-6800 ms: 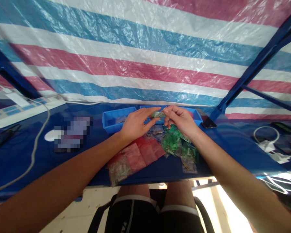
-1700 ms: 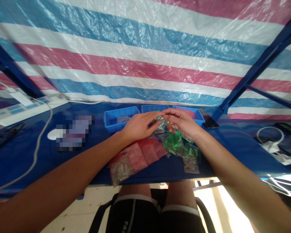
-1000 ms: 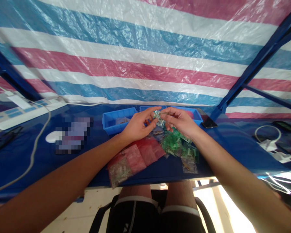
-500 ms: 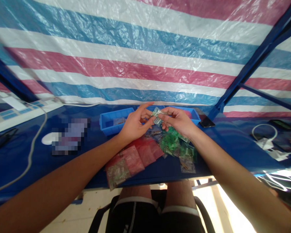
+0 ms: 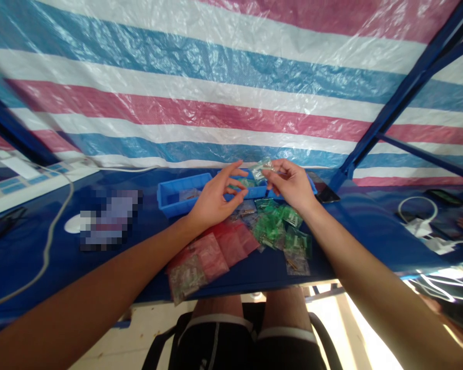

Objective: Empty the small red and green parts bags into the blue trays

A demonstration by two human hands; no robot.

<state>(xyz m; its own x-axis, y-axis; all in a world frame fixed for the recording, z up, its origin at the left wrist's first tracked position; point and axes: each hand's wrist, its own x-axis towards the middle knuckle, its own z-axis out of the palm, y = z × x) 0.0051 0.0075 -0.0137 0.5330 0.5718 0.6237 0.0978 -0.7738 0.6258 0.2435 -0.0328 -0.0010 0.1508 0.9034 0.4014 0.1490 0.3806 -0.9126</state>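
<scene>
While our right hand pinches a small clear packet between thumb and forefinger, our left hand hangs just beside it with its fingers loosely curled and spread, gripping nothing that we can make out. The packet is held up in the air above the blue trays, near the far edge of the blue table, and it sticks out from the right fingertips toward the left hand. Its long axis runs roughly sideways, tilted a little upward at the free end; its contents are too blurred for us to tell. The left thumb and forefinger tips are near the packet's free end, but we cannot tell whether they touch it.

Below our hands lies a spread of more packets: a heap of green packets under the right wrist, a row of red packets under the left wrist, and one clear packet with small parts at the near table edge. A dark phone lies just right of the trays. A white cable crosses the table's left part, and a striped tarpaulin hangs behind everything.
</scene>
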